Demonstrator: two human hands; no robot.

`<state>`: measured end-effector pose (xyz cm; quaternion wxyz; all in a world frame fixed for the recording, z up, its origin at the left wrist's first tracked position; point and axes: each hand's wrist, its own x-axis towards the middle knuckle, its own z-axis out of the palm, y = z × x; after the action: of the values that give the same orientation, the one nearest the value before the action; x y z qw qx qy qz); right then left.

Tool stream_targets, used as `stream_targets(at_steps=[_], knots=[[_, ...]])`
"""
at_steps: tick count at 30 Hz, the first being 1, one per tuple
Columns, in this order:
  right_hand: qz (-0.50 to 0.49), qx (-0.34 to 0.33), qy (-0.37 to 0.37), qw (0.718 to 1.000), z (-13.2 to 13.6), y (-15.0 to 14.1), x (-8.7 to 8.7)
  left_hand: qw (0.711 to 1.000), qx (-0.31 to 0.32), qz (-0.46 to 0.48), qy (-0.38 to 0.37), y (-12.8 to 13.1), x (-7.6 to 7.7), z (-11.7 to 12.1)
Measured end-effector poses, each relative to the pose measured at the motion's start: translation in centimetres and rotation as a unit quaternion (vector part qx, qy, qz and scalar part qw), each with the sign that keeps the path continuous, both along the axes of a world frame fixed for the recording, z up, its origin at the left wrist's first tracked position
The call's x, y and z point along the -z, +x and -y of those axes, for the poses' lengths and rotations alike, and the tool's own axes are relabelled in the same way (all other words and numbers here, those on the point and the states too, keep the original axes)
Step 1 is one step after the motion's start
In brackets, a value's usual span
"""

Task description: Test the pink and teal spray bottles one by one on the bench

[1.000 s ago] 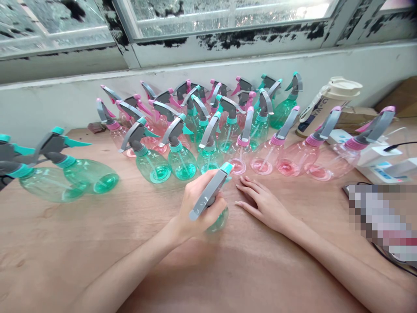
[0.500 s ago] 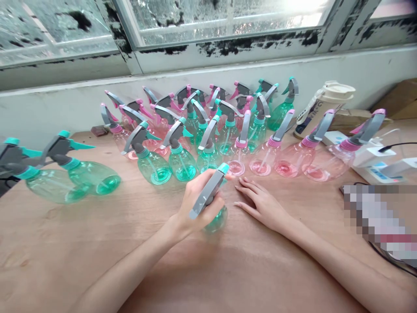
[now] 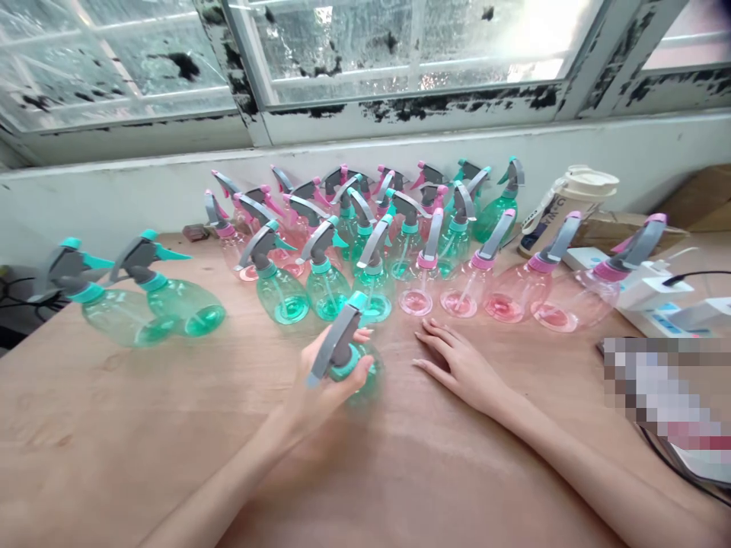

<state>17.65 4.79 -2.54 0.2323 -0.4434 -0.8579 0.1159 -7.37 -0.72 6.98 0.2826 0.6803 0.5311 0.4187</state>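
Note:
My left hand (image 3: 313, 396) is wrapped around a green spray bottle (image 3: 338, 342) with a grey head and teal nozzle, at the middle of the table. Its thumb and fingers curve about the neck and upper body. The bottle's lower part looks blurred. To the right, my right hand (image 3: 467, 371) lies flat on the wood with fingers spread, holding nothing. Just beyond the hands stands a front row of bottles, among them a green spray bottle (image 3: 374, 285) and a pink spray bottle (image 3: 419, 285).
Several more pink and green spray bottles crowd toward the wall. Two green spray bottles (image 3: 188, 304) stand apart at the left. At the right are a cream-lidded tumbler (image 3: 571, 198), a white power strip (image 3: 656, 308) with cables, and a blurred-out flat object (image 3: 662, 396).
My left hand has shifted left with the green spray bottle, and its grip now sits around the neck and body. My right hand stays flat. The view has tilted slightly upward.

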Motion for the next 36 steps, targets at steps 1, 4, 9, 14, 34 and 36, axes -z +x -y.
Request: stream_targets(at_steps=[1,4,9,14,34,36], knots=[[0.001,-0.001,0.000,1.000,0.0,0.0,0.0,1.000,-0.027,-0.002,0.000,-0.9,-0.2,0.5],[0.001,-0.003,0.002,1.000,0.0,0.2,0.2,0.992,-0.119,-0.027,-0.012,-4.4,-0.7,1.7],[-0.004,-0.012,0.007,1.000,-0.1,0.7,1.4,0.932,-0.342,-0.110,0.052,-11.4,-0.6,2.4],[-0.008,-0.009,0.002,1.000,-0.2,1.3,2.7,0.896,-0.409,-0.115,0.129,-16.8,0.6,0.6],[0.002,0.014,0.002,1.000,-0.1,1.8,3.3,0.927,-0.305,-0.111,0.190,-19.2,1.3,-7.2],[0.001,0.010,-0.001,1.000,-0.2,1.9,3.4,0.922,-0.308,-0.096,0.213,-18.7,1.7,-5.8]])
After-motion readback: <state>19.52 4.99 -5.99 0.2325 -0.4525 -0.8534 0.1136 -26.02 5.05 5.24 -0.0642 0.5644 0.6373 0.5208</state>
